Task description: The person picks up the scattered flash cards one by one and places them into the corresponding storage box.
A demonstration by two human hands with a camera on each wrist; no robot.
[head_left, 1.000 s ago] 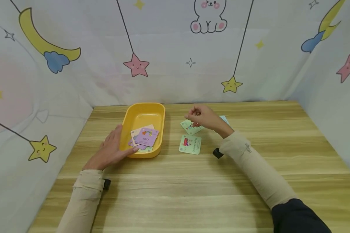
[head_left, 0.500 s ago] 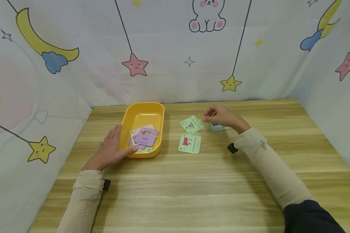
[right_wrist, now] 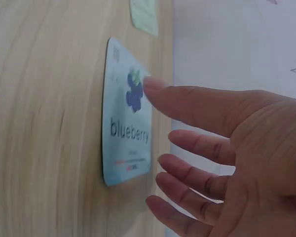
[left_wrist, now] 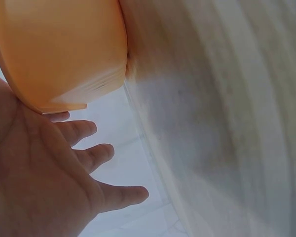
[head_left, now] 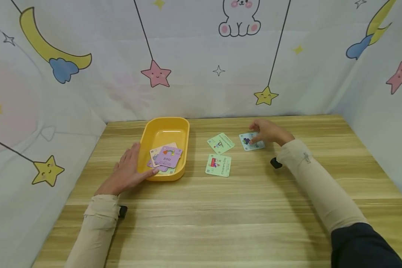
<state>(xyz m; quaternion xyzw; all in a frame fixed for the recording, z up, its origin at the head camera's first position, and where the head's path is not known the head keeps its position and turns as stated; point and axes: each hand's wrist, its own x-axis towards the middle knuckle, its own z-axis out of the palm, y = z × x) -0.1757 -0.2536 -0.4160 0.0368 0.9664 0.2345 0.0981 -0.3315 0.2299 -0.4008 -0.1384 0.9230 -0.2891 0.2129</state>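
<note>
My left hand (head_left: 125, 173) rests against the left side of a yellow tray (head_left: 187, 145), its thumb along the near rim and its fingers extended. From the left wrist view, the tray's outer wall (left_wrist: 64, 49) sits beside the palm. In the tray lie several cards, a purple "ZOO" card (head_left: 168, 157) on top. My right hand (head_left: 270, 133) hovers over a light-blue blueberry card (head_left: 247, 146) lying flat on the table. Seen in the right wrist view, thumb and fingers are spread apart beside the blueberry card (right_wrist: 126, 123), gripping nothing; whether the thumb touches it I cannot tell.
Two green cards lie between tray and right hand: a tilted one (head_left: 220, 143) farther back, and a "Children's Day" card (head_left: 218, 165) nearer. Behind the wooden table (head_left: 201, 223) hangs a white printed cloth (head_left: 194, 93), which also runs along both sides.
My right hand has moved right, from above the tilted green card to the blueberry card, its fingers spreading from a closer bunch. The left hand and tray have stayed in place.
</note>
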